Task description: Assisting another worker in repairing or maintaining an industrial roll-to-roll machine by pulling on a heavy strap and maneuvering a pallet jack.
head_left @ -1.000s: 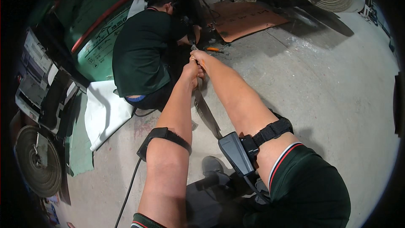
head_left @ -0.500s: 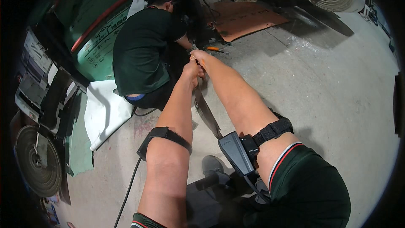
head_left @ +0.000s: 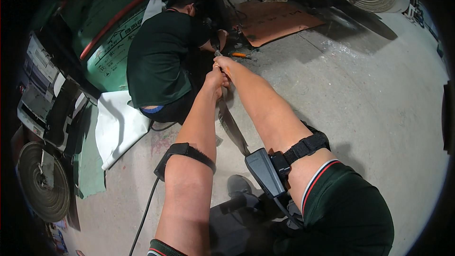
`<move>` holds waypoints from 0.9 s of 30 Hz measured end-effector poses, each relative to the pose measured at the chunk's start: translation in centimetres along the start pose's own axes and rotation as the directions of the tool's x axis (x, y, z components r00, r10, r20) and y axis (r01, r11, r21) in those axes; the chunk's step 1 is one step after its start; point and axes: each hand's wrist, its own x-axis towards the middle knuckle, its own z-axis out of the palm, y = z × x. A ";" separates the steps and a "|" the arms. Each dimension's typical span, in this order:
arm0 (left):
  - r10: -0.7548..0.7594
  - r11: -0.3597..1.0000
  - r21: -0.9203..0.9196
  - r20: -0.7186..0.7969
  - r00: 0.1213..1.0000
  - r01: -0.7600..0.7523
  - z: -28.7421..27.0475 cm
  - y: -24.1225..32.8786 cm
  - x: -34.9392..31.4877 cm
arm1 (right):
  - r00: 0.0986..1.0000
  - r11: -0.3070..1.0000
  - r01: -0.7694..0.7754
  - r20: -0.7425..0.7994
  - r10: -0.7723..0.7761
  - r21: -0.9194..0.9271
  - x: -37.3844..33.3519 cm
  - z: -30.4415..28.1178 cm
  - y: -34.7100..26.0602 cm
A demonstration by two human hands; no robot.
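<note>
Grip: I see left hand (head_left: 217, 82) and right hand (head_left: 224, 65) clenched around grey strap (head_left: 230, 125), 2 together, seemingly for firmness.
Co-worker (head_left: 159, 59): crouched beyond, apparently for low reach.

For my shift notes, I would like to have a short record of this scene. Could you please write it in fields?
left hand: closed around a grey strap
right hand: closed just beyond the left hand, apparently on the same strap; fingers hide the exact grip
strap: its loose length hangs below the hands
co-worker: crouching ahead, to the left, in a dark green shirt
floor: orange object beyond the hands; orange-brown sheet farther away
left side: white sheet, coiled roll
</note>
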 end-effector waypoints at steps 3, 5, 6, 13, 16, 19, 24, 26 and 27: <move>-0.009 1.000 0.005 -0.026 1.000 0.010 -0.1 0.0 0.2 | 1.000 1.000 -0.005 0.009 0.005 0.000 -0.2 0.0 0.2; 0.008 1.000 0.025 -0.048 0.999 -0.007 0.1 0.0 0.2 | 1.000 1.000 -0.005 0.022 0.005 0.002 0.4 -0.2 0.2; 0.009 1.000 0.025 -0.047 0.999 -0.008 0.1 0.0 0.2 | 0.999 1.000 -0.009 0.040 0.008 0.006 0.8 -0.2 0.2; -0.001 1.000 -0.009 -0.032 0.999 0.001 0.3 0.2 -0.2 | 0.999 1.000 0.011 0.036 -0.011 0.001 1.4 -0.1 0.3; -0.007 1.000 -0.013 -0.013 1.000 0.007 0.3 0.1 -0.2 | 1.000 1.000 0.011 0.027 -0.012 0.024 1.4 -0.1 0.4; -0.014 0.999 -0.032 -0.001 1.000 0.014 0.3 0.0 0.1 | 0.998 0.999 0.037 0.048 -0.038 0.020 1.5 -0.4 0.3; 0.020 1.000 -0.020 -0.030 0.999 -0.021 0.3 0.3 -0.4 | 0.998 0.999 0.040 0.043 -0.039 -0.009 1.1 0.0 0.3; 0.003 0.999 -0.038 -0.002 1.000 -0.003 0.4 0.2 -0.4 | 0.999 0.999 0.034 0.031 -0.034 -0.008 1.6 -0.2 0.5; 0.002 0.999 -0.038 -0.001 1.000 -0.002 0.4 0.2 -0.4 | 0.999 1.000 -0.002 0.053 0.002 0.009 1.8 -0.4 0.5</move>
